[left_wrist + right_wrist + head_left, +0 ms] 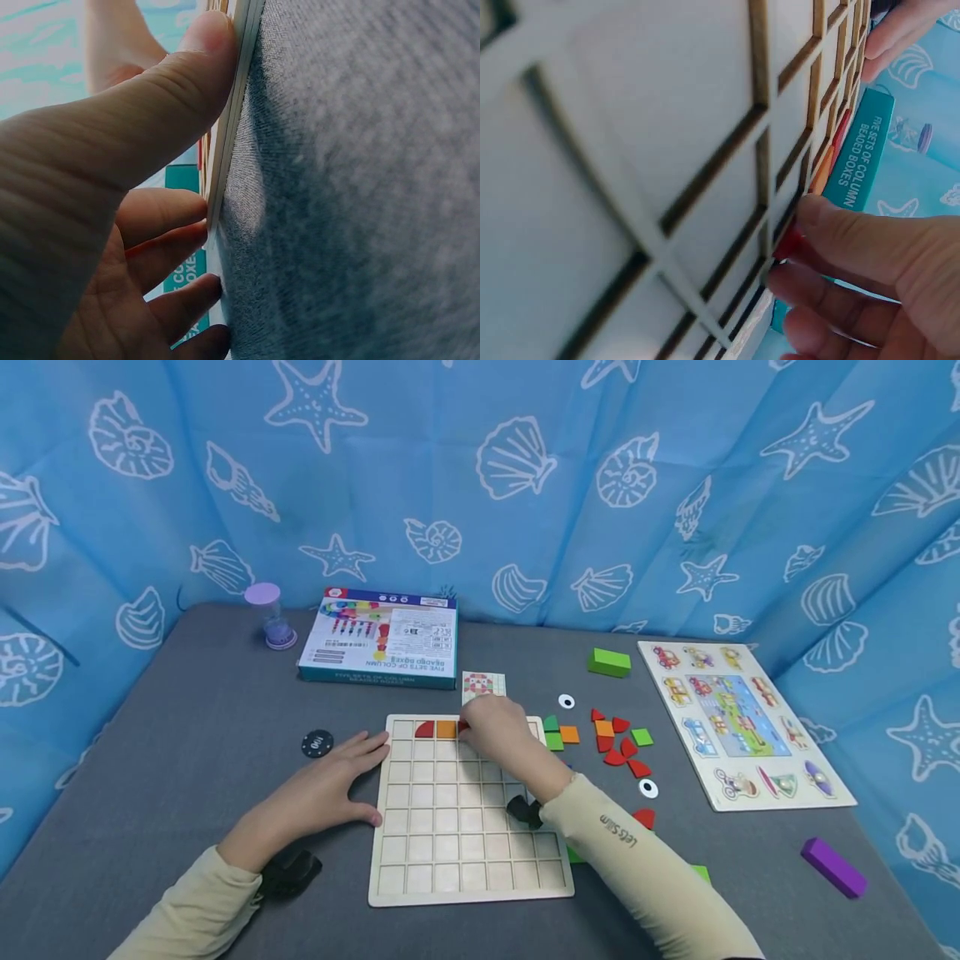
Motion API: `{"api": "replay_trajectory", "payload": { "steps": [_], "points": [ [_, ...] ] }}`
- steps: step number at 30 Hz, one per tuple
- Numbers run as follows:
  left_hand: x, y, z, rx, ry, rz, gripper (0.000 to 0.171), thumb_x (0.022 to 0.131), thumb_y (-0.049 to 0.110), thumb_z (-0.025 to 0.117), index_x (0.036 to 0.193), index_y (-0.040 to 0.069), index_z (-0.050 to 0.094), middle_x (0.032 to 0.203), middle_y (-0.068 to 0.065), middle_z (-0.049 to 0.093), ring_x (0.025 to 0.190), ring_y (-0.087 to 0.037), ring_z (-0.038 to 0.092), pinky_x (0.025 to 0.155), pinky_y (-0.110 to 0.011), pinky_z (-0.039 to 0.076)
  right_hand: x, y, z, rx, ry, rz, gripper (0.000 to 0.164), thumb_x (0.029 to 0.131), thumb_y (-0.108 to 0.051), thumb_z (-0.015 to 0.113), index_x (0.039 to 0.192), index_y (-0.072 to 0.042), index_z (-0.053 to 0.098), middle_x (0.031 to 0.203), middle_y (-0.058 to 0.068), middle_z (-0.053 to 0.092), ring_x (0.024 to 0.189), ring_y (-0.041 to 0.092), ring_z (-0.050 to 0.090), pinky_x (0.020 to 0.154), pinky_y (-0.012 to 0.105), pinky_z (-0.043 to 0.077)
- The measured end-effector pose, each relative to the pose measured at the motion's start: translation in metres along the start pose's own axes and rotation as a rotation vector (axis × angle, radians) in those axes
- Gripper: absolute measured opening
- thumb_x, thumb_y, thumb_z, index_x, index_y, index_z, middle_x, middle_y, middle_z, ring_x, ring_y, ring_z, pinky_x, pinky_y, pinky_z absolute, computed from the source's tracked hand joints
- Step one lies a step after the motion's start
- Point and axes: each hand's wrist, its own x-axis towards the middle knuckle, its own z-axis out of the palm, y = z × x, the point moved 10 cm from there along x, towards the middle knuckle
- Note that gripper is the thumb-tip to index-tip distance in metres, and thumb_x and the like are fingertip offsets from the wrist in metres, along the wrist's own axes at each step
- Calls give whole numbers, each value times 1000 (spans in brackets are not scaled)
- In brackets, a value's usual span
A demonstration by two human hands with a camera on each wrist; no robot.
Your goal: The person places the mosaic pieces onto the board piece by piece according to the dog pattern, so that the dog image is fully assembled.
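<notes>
A wooden grid board point(446, 797) lies on the grey table, with a red quarter-circle tile point(425, 729) and an orange square tile point(446, 729) in its far row. My right hand point(498, 727) is over that row, just right of the orange tile. Between thumb and finger it pinches a red tile point(789, 244), mostly covered by the fingers. At the board's left edge is my left hand point(330, 781), thumb and fingers spread apart, their tips at the rim point(225, 142). A small pattern card point(483, 683) lies just beyond the board, partly behind the right hand.
Loose red tiles point(621, 725), green and orange ones lie right of the board, with white ring-like discs point(648, 788). A picture puzzle point(742, 727) and purple block point(834, 867) are farther right. Behind stand a flat box point(378, 639), sand timer point(273, 618) and green block point(609, 662).
</notes>
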Motion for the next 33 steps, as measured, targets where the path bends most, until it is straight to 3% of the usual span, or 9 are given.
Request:
{"api": "replay_trajectory", "payload": {
  "steps": [4,8,12,15,21,24,33],
  "points": [
    [0,1,0,0,2,2,95,62,55,70,137,10,34,145,-4,26,134,-30,17,102,-49,26,-3,3,-1,-29,-18,6,14,79,-26,67,90,-17,70,84,-4,65,68,13,56,51,27,44],
    [0,2,0,-6,1,10,95,62,54,70,137,9,34,145,-5,26,134,-31,17,102,-50,26,-14,25,-11,-3,20,26,26,79,-26,67,104,-17,68,89,-2,66,74,14,58,55,28,46],
    [0,2,0,-11,1,10,95,61,54,70,137,9,34,145,-5,26,134,-31,17,102,-50,26,-32,66,-25,55,63,79,32,77,-24,69,107,-15,66,78,-1,60,61,13,50,47,26,40],
    [0,1,0,-10,1,4,95,61,54,70,137,10,34,145,-4,26,134,-31,17,102,-50,26,-48,103,-32,80,83,128,33,77,-23,69,108,-14,66,83,1,60,59,14,48,45,26,38],
    [-2,-1,1,-21,-5,-9,95,62,55,69,138,12,33,146,-3,25,134,-30,16,102,-50,26,-69,158,-31,108,78,189,34,77,-20,69,109,-9,64,97,10,61,77,21,56,64,38,49],
    [-3,-1,0,-26,-4,-9,95,62,55,69,138,11,33,146,-3,25,134,-30,16,102,-50,26,-73,168,-26,131,68,168,32,78,-19,68,108,-9,64,95,10,61,78,21,54,68,38,48],
    [-2,0,-1,-20,0,-5,94,62,54,70,138,12,33,146,-2,25,134,-30,16,102,-50,26,-75,167,-11,141,94,109,28,78,-19,68,104,-11,66,88,5,58,70,16,50,59,30,44]
  ]
}}
